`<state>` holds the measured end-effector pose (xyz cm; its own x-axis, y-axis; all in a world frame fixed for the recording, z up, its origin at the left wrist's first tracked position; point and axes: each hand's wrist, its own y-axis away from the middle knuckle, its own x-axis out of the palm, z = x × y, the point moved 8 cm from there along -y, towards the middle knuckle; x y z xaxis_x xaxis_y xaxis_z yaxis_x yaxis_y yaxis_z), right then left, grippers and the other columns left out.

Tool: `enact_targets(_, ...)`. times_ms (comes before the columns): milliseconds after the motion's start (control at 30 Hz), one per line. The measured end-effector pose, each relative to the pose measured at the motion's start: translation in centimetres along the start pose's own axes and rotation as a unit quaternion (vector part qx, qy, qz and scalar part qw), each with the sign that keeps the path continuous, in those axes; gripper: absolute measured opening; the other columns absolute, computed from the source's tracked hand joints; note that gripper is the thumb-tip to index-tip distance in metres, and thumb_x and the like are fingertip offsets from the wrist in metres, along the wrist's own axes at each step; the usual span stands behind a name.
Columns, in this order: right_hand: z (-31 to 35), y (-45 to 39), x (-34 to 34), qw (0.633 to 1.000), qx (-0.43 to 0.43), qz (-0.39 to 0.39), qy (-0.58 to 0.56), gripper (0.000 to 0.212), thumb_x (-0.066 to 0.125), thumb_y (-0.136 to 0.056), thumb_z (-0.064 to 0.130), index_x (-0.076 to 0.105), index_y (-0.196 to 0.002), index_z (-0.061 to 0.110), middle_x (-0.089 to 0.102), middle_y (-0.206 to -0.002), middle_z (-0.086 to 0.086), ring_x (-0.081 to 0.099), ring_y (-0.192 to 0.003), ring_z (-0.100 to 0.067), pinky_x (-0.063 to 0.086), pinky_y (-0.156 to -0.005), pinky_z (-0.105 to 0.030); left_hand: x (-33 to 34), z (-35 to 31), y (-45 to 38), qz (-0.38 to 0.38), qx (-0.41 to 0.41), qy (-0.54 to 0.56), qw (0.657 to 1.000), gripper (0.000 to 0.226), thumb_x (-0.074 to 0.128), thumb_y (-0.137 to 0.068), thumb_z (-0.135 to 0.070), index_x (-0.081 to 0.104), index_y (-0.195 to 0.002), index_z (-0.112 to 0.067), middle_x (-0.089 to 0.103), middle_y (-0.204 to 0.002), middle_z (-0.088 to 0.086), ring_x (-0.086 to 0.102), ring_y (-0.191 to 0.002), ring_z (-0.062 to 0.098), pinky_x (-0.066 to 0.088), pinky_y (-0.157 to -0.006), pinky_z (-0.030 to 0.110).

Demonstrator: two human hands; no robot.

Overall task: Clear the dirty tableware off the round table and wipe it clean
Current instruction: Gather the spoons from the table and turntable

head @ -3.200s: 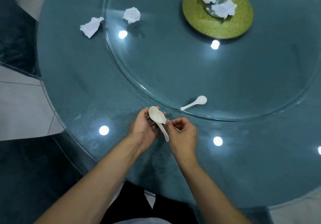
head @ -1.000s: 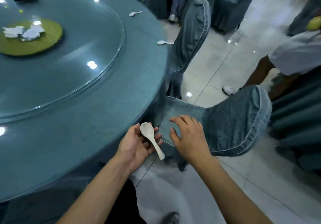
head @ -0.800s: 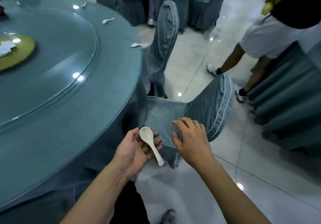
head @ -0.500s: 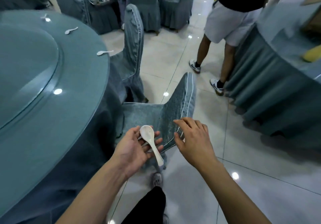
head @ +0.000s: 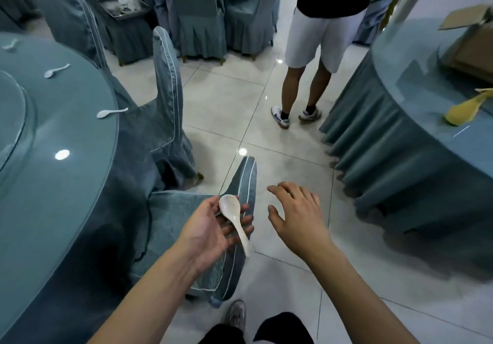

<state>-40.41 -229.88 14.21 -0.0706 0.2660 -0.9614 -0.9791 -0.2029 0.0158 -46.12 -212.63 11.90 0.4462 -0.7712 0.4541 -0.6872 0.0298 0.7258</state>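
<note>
A left hand (head: 210, 230) cradles one white spoon (head: 234, 218) on loosely curled fingers; the right hand (head: 296, 215) hangs released. At ten o'clock, the round worktop (head: 66, 183) carries three more spoons (head: 111, 112), unwiped.

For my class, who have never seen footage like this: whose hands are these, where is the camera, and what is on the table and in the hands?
There is no machine here. A person wears a camera on the head, so the one picture looks down at their own two hands. The left hand, palm up, holds a white spoon across its fingers. The right hand is spread open and holds nothing. At left is the round table, with three more white spoons still lying near its edge. Covered chairs stand beside it, and another person stands on the tiled floor.
</note>
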Motion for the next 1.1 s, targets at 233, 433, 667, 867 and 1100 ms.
enact_targets(233, -4.6, -9.6, -0.7, 0.999, -0.039, 0.027, 0.001, 0.043, 0.047, -0.099, 0.046, 0.041, -0.141, 0.040, 0.046, -0.142, 0.010, 0.045, -0.129, -0.017, 0.029, -0.112, -0.037, 5.9, -2.9, -6.6, -0.022, 0.022, 0.025, 0.999, 0.039, 0.045, -0.101, -0.027, 0.063, -0.117, 0.004, 0.071, -0.110, 0.024, 0.068, -0.094, 0.038, 0.061, -0.081, 0.049)
enact_targets(433, -9.3, -19.5, -1.7, 0.992, -0.113, 0.048, -0.020, 0.040, 0.050, -0.099, 0.039, 0.048, -0.138, 0.035, 0.052, -0.138, 0.008, 0.049, -0.124, -0.019, 0.031, -0.110, -0.039, 13.4, -5.4, -13.4, -0.073, 0.048, 0.080, 0.993, 0.038, 0.046, -0.100, -0.027, 0.064, -0.117, 0.001, 0.067, -0.122, 0.029, 0.067, -0.097, 0.041, 0.056, -0.090, 0.054)
enact_targets(667, -10.6, -29.3, -2.4, 0.973, -0.216, 0.080, -0.019, 0.037, 0.053, -0.097, 0.037, 0.053, -0.134, 0.033, 0.055, -0.133, 0.008, 0.053, -0.121, -0.020, 0.033, -0.107, -0.039, 18.5, -7.9, -17.6, -0.133, 0.078, 0.168, 0.974, 0.038, 0.054, -0.096, -0.025, 0.064, -0.123, 0.000, 0.071, -0.117, 0.025, 0.070, -0.094, 0.040, 0.060, -0.082, 0.050)
enact_targets(867, -5.3, -38.0, -1.4, 0.946, -0.316, 0.072, -0.023, 0.033, 0.059, -0.092, 0.035, 0.059, -0.125, 0.031, 0.060, -0.125, 0.006, 0.058, -0.110, -0.022, 0.038, -0.100, -0.041, 17.3, -13.1, -20.8, -0.190, 0.135, 0.229, 0.945, 0.042, 0.049, -0.099, -0.027, 0.061, -0.126, 0.003, 0.071, -0.115, 0.024, 0.069, -0.097, 0.041, 0.060, -0.081, 0.051)
enact_targets(1100, 2.3, -46.1, 1.3, 0.909, -0.395, 0.130, -0.012, 0.031, 0.049, -0.098, 0.039, 0.054, -0.128, 0.034, 0.054, -0.131, 0.010, 0.051, -0.120, -0.017, 0.031, -0.107, -0.036, 14.5, -20.5, -25.3, -0.222, 0.169, 0.291, 0.915, 0.043, 0.044, -0.102, -0.030, 0.061, -0.128, 0.000, 0.072, -0.116, 0.024, 0.068, -0.102, 0.040, 0.059, -0.082, 0.050)
